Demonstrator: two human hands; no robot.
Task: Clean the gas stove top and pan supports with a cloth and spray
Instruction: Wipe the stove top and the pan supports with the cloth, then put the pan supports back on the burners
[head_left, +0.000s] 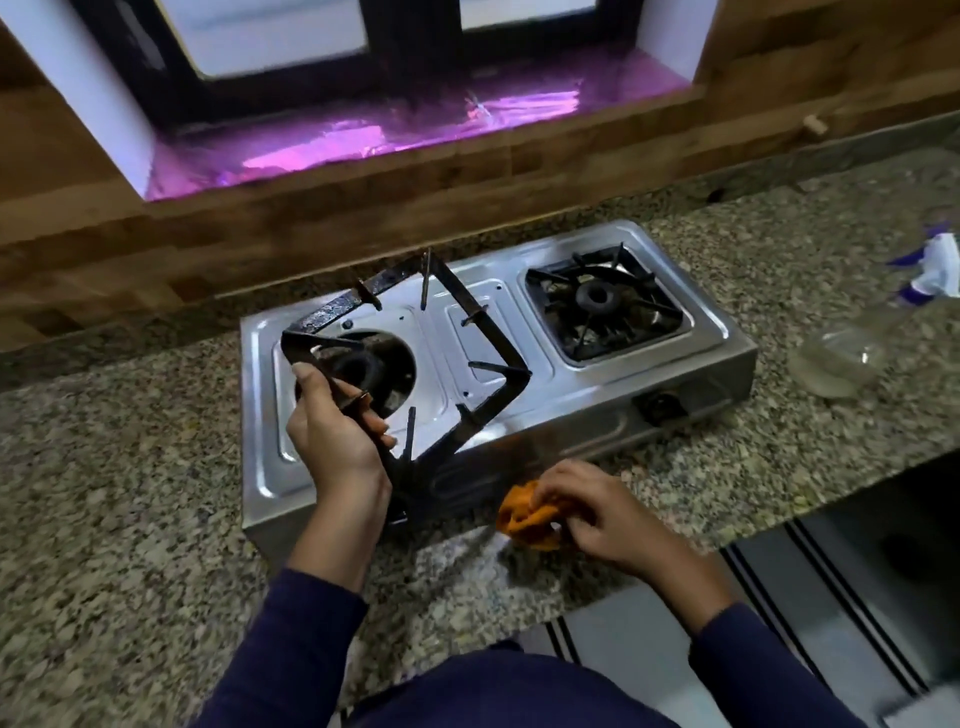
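A steel two-burner gas stove (582, 384) sits on a speckled granite counter. My left hand (332, 426) grips the black square pan support (462, 306) by its near-left side and holds it tilted above the bare left burner (358, 369). On the counter just in front of the stove, my right hand (597, 514) clutches a crumpled orange cloth (524, 514). The second pan support (602, 301) lies in place over the right burner. A clear spray bottle (857, 343) with a white and purple trigger head lies at the right.
Behind the stove runs a wooden wall (311, 228) with a window sill lined in shiny purple foil (363, 140). The counter's front edge (727, 535) drops to a striped floor at the lower right.
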